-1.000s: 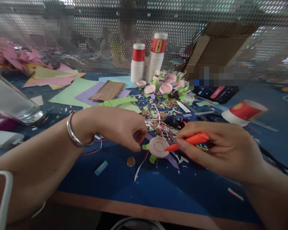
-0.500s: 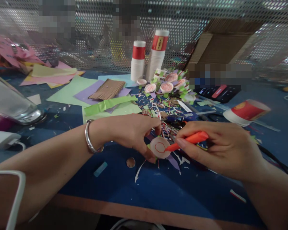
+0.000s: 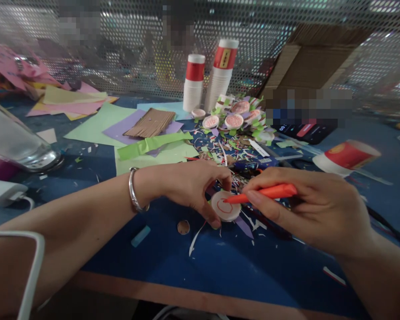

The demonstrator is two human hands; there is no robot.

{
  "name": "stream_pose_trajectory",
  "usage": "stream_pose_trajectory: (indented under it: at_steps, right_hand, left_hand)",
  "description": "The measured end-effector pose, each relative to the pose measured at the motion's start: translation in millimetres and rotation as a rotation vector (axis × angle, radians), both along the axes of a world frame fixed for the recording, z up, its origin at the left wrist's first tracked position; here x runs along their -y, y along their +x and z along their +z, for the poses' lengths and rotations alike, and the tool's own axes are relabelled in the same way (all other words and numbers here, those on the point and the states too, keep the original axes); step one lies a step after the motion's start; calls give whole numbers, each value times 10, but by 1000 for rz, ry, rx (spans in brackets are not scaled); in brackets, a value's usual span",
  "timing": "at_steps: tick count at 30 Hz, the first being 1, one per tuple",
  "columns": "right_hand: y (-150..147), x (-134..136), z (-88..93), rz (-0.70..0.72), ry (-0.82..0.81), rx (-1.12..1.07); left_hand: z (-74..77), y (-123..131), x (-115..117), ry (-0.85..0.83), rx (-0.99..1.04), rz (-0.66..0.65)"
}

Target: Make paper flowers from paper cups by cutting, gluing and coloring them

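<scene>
A round white paper disc [image 3: 225, 207] with a red circle drawn on it lies on the blue table [image 3: 220, 262] among paper scraps. My left hand [image 3: 190, 186], with a silver bangle at the wrist, pinches the disc's left edge between thumb and finger. My right hand [image 3: 313, 209] grips an orange marker [image 3: 266, 193] whose tip rests on the disc's face. Small green and purple paper bits stick out from under the disc.
Behind lie finished paper flowers [image 3: 240, 118], two stacks of red-and-white paper cups [image 3: 216, 75], a tipped cup [image 3: 346, 155], coloured paper sheets [image 3: 120, 129], a calculator [image 3: 303, 130] and a glass jar [image 3: 16, 142] at left. A mesh screen separates other people. A small brown disc [image 3: 183, 227] lies near.
My left hand has moved right and taken hold of the disc's edge. The marker tip has shifted along the red circle. The view has drifted a little.
</scene>
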State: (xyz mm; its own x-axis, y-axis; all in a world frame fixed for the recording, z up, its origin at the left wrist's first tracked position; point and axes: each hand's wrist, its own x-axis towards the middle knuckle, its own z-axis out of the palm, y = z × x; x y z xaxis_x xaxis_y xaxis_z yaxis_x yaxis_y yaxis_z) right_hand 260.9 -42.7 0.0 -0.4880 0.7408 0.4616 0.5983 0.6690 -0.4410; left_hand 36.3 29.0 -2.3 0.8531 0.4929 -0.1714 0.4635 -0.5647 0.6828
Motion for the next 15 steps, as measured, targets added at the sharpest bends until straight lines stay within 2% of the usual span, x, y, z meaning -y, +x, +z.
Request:
stream_pose_trajectory:
  at_steps: [3, 15]
  right_hand:
    - [-2, -9, -15, 1, 2, -5]
    - [-48, -43, -46, 66, -41, -22]
  left_hand:
    - [-21, 13, -1, -30, 42, -19]
    - [-124, 37, -57, 42, 86, -85]
